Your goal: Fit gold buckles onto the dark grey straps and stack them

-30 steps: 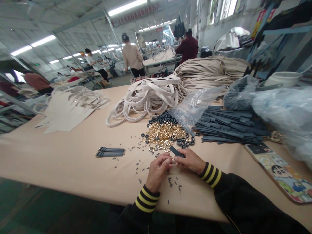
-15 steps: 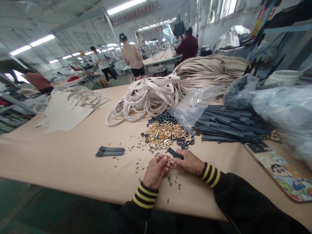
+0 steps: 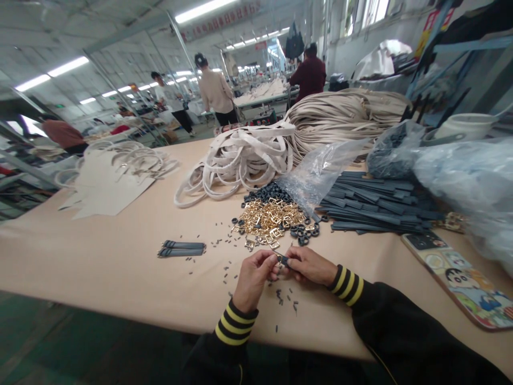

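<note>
Left hand (image 3: pixel 251 275) pinches what looks like a gold buckle (image 3: pixel 279 257), right hand (image 3: pixel 313 266) grips a dark strap (image 3: pixel 284 261) at it, above the counter (image 3: pixel 120 272) near the buckle pile (image 3: pixel 269 220); best held square.

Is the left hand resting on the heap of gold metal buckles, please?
No, the left hand is held in front of the heap, close to the right hand.

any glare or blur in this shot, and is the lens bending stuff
Head view: the ceiling tube and window burn out white, and the clear plastic catches glare; head view: the phone and table seem stretched toward the edges, likely wide-angle distortion; head view: fine detail on the dark strip between the fingers is too soft to read, and the floor looks dark.
</note>
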`<act>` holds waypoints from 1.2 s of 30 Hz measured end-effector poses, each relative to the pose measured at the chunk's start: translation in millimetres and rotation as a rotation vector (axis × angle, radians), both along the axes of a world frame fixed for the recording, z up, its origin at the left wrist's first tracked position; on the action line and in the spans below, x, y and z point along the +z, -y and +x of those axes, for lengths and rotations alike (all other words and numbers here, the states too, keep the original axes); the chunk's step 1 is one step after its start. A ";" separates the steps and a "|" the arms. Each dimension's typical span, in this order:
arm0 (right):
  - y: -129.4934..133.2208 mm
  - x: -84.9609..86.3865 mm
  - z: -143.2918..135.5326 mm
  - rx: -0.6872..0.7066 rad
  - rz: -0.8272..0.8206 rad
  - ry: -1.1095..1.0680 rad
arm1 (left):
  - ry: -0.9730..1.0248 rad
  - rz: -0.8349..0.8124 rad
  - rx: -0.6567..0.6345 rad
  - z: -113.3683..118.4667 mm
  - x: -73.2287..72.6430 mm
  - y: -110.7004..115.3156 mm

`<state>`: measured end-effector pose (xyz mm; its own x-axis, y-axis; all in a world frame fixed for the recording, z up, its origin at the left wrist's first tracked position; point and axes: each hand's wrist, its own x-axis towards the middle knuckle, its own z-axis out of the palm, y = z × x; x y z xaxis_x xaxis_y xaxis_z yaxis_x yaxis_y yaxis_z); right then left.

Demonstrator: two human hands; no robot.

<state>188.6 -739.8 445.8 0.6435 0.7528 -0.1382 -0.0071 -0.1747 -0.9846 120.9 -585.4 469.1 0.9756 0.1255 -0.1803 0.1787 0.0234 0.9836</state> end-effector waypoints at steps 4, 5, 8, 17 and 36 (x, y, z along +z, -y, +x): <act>0.4 0.6 0.4 0.041 0.062 -0.029 | 0.010 0.025 0.060 1.5 -3.5 -5.6; 0.6 0.3 0.8 0.042 0.064 -0.030 | 0.013 0.008 0.073 1.7 -3.8 -7.5; 1.5 0.1 2.4 0.008 0.068 -0.027 | 0.019 -0.068 0.110 1.9 -3.2 -12.4; 1.4 2.2 1.9 0.020 0.048 -0.006 | 0.017 -0.024 0.195 3.4 -1.3 -17.5; 7.7 6.3 2.9 0.189 0.154 -0.081 | -0.142 -0.355 0.033 -0.5 12.3 -7.9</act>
<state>191.5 -747.5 452.1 0.4810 0.8748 -0.0579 -0.0681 -0.0285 -0.9973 120.4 -577.5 481.3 0.9341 0.0620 -0.3515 0.3063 0.3665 0.8785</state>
